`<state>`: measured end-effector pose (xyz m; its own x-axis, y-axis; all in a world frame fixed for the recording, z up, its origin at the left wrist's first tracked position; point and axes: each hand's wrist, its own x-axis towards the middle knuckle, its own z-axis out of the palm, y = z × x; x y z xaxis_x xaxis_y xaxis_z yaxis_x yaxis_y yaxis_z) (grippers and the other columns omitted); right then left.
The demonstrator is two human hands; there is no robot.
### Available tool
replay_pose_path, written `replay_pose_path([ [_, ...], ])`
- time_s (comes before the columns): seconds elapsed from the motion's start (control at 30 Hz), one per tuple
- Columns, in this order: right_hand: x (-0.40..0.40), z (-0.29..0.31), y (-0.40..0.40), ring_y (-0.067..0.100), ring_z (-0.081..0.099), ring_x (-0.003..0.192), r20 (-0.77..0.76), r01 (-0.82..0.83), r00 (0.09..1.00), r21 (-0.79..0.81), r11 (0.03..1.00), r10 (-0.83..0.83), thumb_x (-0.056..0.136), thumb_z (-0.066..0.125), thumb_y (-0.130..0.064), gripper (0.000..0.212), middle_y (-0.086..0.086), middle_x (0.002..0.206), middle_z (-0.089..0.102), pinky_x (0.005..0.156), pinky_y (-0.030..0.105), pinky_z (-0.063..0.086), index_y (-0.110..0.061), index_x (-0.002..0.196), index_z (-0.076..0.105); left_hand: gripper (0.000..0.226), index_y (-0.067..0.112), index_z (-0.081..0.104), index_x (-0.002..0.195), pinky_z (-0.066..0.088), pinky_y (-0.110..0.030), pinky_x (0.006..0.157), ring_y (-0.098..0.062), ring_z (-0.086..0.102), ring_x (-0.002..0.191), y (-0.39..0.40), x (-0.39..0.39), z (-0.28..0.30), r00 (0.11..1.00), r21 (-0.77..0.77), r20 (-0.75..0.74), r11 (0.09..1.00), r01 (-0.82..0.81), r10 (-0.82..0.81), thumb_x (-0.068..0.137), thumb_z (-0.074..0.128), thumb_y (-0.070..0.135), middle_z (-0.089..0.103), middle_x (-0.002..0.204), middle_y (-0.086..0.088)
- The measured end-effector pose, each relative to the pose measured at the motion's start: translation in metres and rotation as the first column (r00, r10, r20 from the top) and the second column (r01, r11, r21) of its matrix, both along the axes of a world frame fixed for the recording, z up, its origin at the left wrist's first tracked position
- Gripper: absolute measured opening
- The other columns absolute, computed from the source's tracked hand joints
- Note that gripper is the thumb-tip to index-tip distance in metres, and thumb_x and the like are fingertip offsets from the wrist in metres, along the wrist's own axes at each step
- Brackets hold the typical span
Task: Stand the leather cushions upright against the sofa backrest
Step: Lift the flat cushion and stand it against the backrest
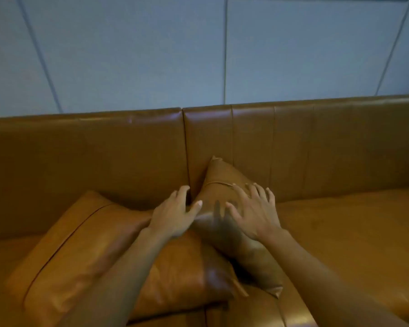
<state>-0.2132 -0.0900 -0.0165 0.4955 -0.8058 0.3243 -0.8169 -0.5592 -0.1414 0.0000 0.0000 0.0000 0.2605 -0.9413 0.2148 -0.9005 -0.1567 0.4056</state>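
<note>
**Both hands spreading over the smaller cushion**

The right hand (255, 213) is lying flat, fingers splayed wide, on the face of the small cushion (224, 185), grasping nothing. The left hand (175, 213), also loose and spread, is touching that cushion's left edge, thumb on its face. The cushion is leaning tilted under both palms, top corner resting against the sofa backrest (316, 147). Left of the hands, the large cushion (80, 244) is lying flat on the seat (352, 232), tucked partly under the small one.
</note>
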Motion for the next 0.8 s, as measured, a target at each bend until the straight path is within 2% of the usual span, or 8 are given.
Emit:
replay_pose_path([
  [0.13,0.006,-0.044,-0.043,0.029,0.029,0.14,-0.042,0.042,0.998,0.012,0.999,-0.042,0.094,0.02,-0.062,0.061,0.009,0.148,0.043,0.116,0.057,0.015,-0.033,0.148,0.028,0.084,0.02,0.014,0.153,0.042,-0.046,0.099,-0.032,0.047,0.13,-0.046,0.012,-0.039,0.989,0.177,-0.106,0.98,-0.087,0.107,0.09,0.035,0.07,0.04,0.15,-0.009],
  [0.27,0.014,-0.077,-0.083,0.025,0.039,0.132,0.04,0.073,0.996,0.019,0.997,-0.074,0.098,0.011,-0.056,0.058,0.005,0.142,0.048,0.114,0.053,0.02,-0.033,0.148,0.03,0.09,0.02,0.041,0.144,0.044,-0.044,0.1,-0.027,0.052,0.121,-0.088,0.025,-0.058,0.97,0.259,-0.182,0.959,-0.112,0.162,0.082,0.025,0.083,0.05,0.14,-0.007],
  [0.33,0.018,-0.091,-0.093,0.026,0.043,0.127,0.126,0.066,0.99,0.022,0.998,-0.069,0.098,0.01,-0.053,0.06,0.008,0.139,0.05,0.111,0.05,0.028,-0.03,0.148,0.034,0.102,0.019,0.043,0.144,0.043,-0.045,0.102,-0.026,0.052,0.121,-0.1,0.028,-0.06,0.95,0.32,-0.279,0.947,-0.044,0.138,0.073,0.025,0.09,0.051,0.141,-0.005],
  [0.5,0.024,-0.111,-0.094,0.028,0.041,0.127,0.354,0.046,0.934,0.033,0.998,-0.054,0.097,0.017,-0.048,0.059,0.013,0.139,0.047,0.104,0.048,0.035,-0.025,0.147,0.041,0.138,0.022,0.029,0.151,0.046,-0.04,0.098,-0.026,0.05,0.127,-0.113,0.02,-0.051,0.848,0.393,-0.502,0.919,0.046,0.172,0.04,0.056,0.098,0.042,0.15,0.0],
  [0.57,0.023,-0.113,-0.093,0.029,0.037,0.133,0.393,0.034,0.918,0.055,0.998,-0.053,0.097,0.018,-0.05,0.06,0.015,0.145,0.042,0.109,0.05,0.031,-0.027,0.148,0.039,0.127,0.024,0.041,0.144,0.049,-0.042,0.096,-0.023,0.057,0.118,-0.113,0.019,-0.05,0.845,0.326,-0.523,0.942,0.079,0.11,0.04,0.07,0.089,0.052,0.141,0.001],
  [0.63,0.022,-0.113,-0.091,0.03,0.026,0.142,0.423,0.008,0.905,0.104,0.995,-0.051,0.095,0.017,-0.056,0.063,0.016,0.154,0.031,0.116,0.052,0.021,-0.031,0.15,0.033,0.093,0.025,0.056,0.129,0.053,-0.042,0.092,-0.017,0.064,0.106,-0.112,0.018,-0.049,0.84,0.23,-0.543,0.96,0.16,-0.01,0.054,0.079,0.074,0.065,0.125,0.003],
  [0.7,0.018,-0.113,-0.087,0.031,0.014,0.148,0.442,-0.014,0.895,0.143,0.99,-0.051,0.092,0.015,-0.063,0.068,0.016,0.16,0.02,0.12,0.049,0.01,-0.033,0.152,0.028,0.063,0.026,0.061,0.119,0.054,-0.041,0.091,-0.013,0.067,0.1,-0.112,0.014,-0.045,0.843,0.172,-0.529,0.96,0.221,-0.099,0.068,0.081,0.056,0.07,0.113,0.005],
  [0.8,0.009,-0.109,-0.087,0.027,0.011,0.149,0.476,0.008,0.877,0.14,0.99,-0.074,0.09,0.013,-0.067,0.071,0.013,0.161,0.018,0.12,0.046,0.008,-0.035,0.153,0.024,0.052,0.022,0.063,0.121,0.052,-0.041,0.094,-0.012,0.066,0.104,-0.122,0.005,-0.034,0.856,0.13,-0.479,0.949,0.288,-0.195,0.076,0.08,0.042,0.071,0.112,0.005],
])
